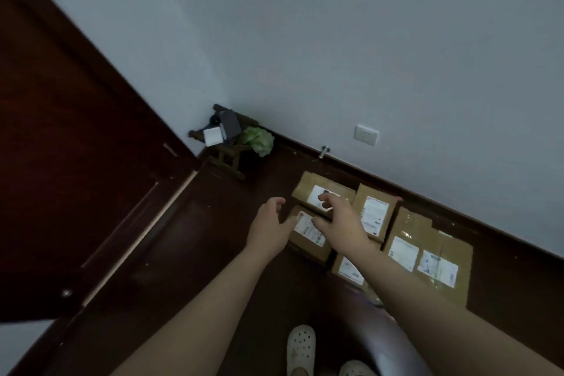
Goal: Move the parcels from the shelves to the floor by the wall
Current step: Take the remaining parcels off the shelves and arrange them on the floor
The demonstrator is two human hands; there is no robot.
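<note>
A pale wall (335, 40) fills the upper view. A dark door (61, 162) stands at the left, and a dark floor (183, 253) lies below. Several brown parcels (377, 214) lie clustered on the floor against the wall's skirting, the biggest parcel (427, 253) at the right. The left hand (270, 229) and right hand (341, 223) hover at a small parcel (308, 233) on the cluster's near left. Their fingers are spread and loosely bent, gripping nothing; whether they touch it cannot be told. A small stool (227, 156) stands in the corner, and a socket (366, 134) sits on the wall.
</note>
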